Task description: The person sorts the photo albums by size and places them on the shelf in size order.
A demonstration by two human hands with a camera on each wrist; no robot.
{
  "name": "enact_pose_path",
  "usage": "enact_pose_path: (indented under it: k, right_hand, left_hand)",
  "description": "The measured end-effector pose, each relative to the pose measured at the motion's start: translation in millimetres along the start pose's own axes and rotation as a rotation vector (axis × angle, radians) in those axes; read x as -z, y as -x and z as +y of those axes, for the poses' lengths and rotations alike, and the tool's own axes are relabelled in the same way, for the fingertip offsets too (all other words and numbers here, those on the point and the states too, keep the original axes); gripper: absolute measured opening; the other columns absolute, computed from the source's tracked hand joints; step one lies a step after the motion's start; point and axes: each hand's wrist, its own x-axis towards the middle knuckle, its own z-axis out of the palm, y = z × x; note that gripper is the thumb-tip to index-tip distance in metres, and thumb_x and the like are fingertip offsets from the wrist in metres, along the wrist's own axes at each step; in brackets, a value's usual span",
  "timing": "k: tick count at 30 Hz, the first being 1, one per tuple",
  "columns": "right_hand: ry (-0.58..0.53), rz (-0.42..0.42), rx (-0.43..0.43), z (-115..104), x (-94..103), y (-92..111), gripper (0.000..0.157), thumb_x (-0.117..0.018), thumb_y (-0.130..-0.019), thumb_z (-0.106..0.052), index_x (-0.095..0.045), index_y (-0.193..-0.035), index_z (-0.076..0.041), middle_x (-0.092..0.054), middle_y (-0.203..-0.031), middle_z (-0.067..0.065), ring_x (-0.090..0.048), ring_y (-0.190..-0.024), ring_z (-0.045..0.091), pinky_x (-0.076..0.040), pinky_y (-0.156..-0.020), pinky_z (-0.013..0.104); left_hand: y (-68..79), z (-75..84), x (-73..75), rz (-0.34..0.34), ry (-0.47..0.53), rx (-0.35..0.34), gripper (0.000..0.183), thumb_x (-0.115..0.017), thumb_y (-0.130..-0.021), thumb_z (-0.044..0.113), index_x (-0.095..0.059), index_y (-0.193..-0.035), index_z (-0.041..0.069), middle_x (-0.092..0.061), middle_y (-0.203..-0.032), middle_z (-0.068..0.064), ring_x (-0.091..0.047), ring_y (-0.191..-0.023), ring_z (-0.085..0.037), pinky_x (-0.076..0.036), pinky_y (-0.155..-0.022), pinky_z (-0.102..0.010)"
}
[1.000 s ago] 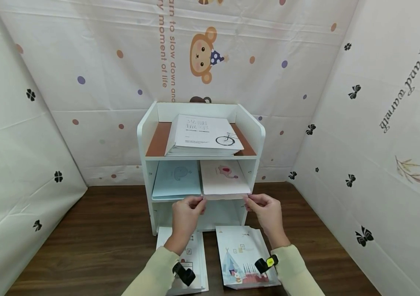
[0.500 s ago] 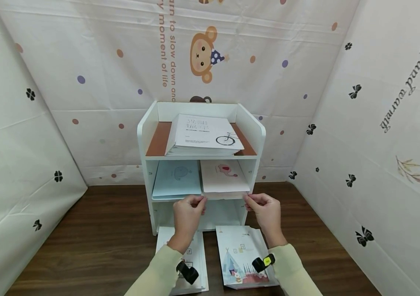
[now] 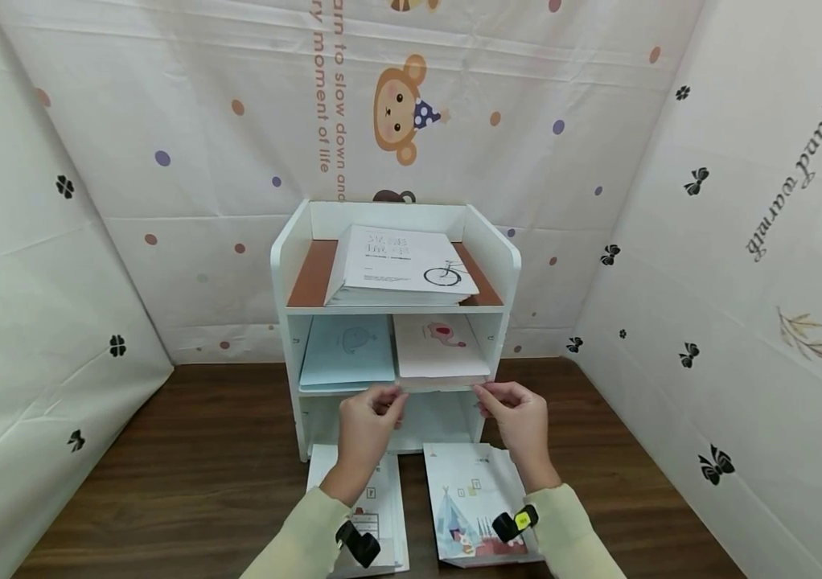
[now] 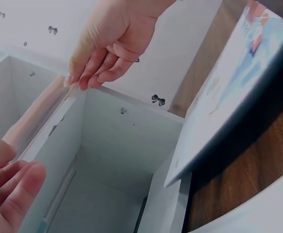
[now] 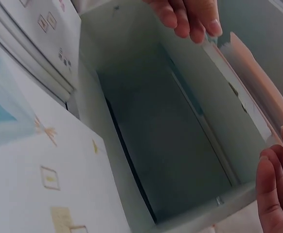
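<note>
In the head view, a pale pink notebook stack (image 3: pixel 441 346) with an elephant drawing lies on the middle shelf of a white desk organiser (image 3: pixel 514 269). My left hand (image 3: pixel 366 430) is at the stack's front left corner, its thumb near the edge. At the front right corner, the thumb and bent fingers of my right hand (image 3: pixel 519 422) touch the edge. Both wrist views show the thumbs at the pink edge (image 4: pixel 37 111), with the other fingers loosely bent beside the shelf board (image 5: pixel 238 92). Left of it lies a light blue notebook stack (image 3: pixel 348 350) with a whale drawing.
A thick white stack (image 3: pixel 404 261) with a bicycle drawing sits on the organiser's top level. Two more stacks, a left one (image 3: pixel 389 515) and a tent-patterned one (image 3: pixel 469 503), lie on the dark wooden table (image 3: pixel 187 482) before the bottom compartment (image 3: pixel 436 414).
The upper part of the pink stack has slid slightly back into the shelf, showing more of the lower layer's front edge. Both hands have stayed near its corners, with only small shifts.
</note>
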Motion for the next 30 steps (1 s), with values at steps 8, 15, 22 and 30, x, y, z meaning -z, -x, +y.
enact_pose_path:
  k: [8, 15, 22, 30]
  right_hand:
    - [0.030, -0.054, -0.043, -8.7, -5.7, 15.4, 0.032, -0.077, -0.075, -0.037, -0.072, -0.092, -0.010, -0.071, -0.084, 0.010, -0.068, -0.071, 0.020, -0.058, -0.068, 0.026]
    - [0.015, -0.140, -0.093, -22.2, -10.5, 30.8, 0.027, -0.077, -0.077, -0.027, -0.071, -0.094, -0.007, -0.071, -0.087, 0.011, -0.070, -0.076, 0.027, -0.057, -0.068, 0.025]
    - [-0.017, -0.225, -0.148, -42.6, -16.2, 46.5, 0.027, -0.075, -0.080, -0.018, -0.069, -0.100, -0.001, -0.071, -0.095, 0.011, -0.069, -0.086, 0.032, -0.057, -0.073, 0.025]
    - [-0.099, -0.283, -0.231, -20.0, -21.9, 52.4, 0.030, -0.077, -0.078, -0.021, -0.069, -0.102, -0.004, -0.071, -0.099, 0.011, -0.069, -0.088, 0.029, -0.058, -0.074, 0.028]
  left_hand:
    - [12.4, 0.3, 16.2, -0.057, -0.038, -0.031, 0.013, -0.071, -0.084, 0.021, -0.071, -0.097, 0.018, -0.069, -0.076, 0.007, -0.062, -0.057, -0.004, -0.052, -0.050, -0.020]
    - [23.0, -1.8, 28.8, -0.090, -0.076, 0.007, 0.013, -0.071, -0.085, 0.023, -0.070, -0.097, 0.021, -0.068, -0.080, 0.011, -0.062, -0.064, -0.002, -0.053, -0.056, -0.019]
    - [33.1, -2.4, 41.2, -0.117, -0.111, 0.028, 0.012, -0.071, -0.084, 0.023, -0.070, -0.096, 0.024, -0.068, -0.082, 0.014, -0.061, -0.068, -0.001, -0.053, -0.060, -0.019]
    - [44.0, -2.9, 55.7, -0.164, -0.138, 0.075, 0.015, -0.071, -0.085, 0.022, -0.069, -0.099, 0.026, -0.068, -0.086, 0.015, -0.061, -0.074, -0.001, -0.053, -0.066, -0.019]
